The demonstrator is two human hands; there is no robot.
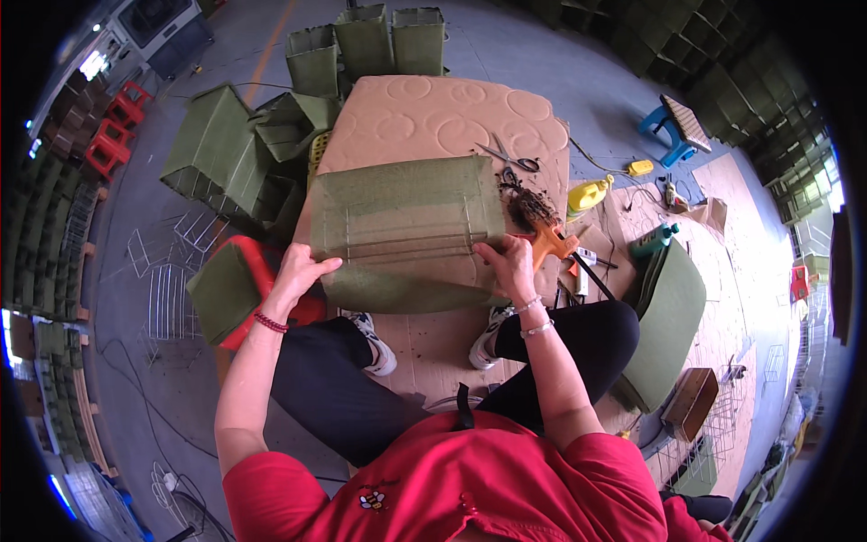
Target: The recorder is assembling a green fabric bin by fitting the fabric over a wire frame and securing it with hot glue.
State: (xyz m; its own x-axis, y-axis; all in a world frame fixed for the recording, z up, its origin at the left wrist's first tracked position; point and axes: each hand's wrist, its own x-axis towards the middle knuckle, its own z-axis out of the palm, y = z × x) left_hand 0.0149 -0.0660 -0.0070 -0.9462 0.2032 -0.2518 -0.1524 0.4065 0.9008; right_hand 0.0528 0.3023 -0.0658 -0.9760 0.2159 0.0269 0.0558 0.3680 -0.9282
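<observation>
A green fabric sheet (397,185) lies across a brown work surface with embossed circles (433,113). A thin wire frame (406,239) rests on the sheet, with a tan panel (404,226) showing inside it. My left hand (302,273) is closed on the sheet's left edge by the frame's near corner, its thumb on top. At the opposite near corner, my right hand (510,266) pinches the edge, its other fingers partly hidden. The near part of the sheet hangs toward my knees. An orange glue gun (553,240) lies beside my right hand. Open scissors (513,161) lie beyond it.
Green fabric boxes (212,144) stand left and behind. Wire frames (172,303) lie on the left floor near a red stool (233,316). On the right are a yellow bottle (589,196), a teal bottle (655,239), stacked green sheets (673,312) and a blue stool (673,131).
</observation>
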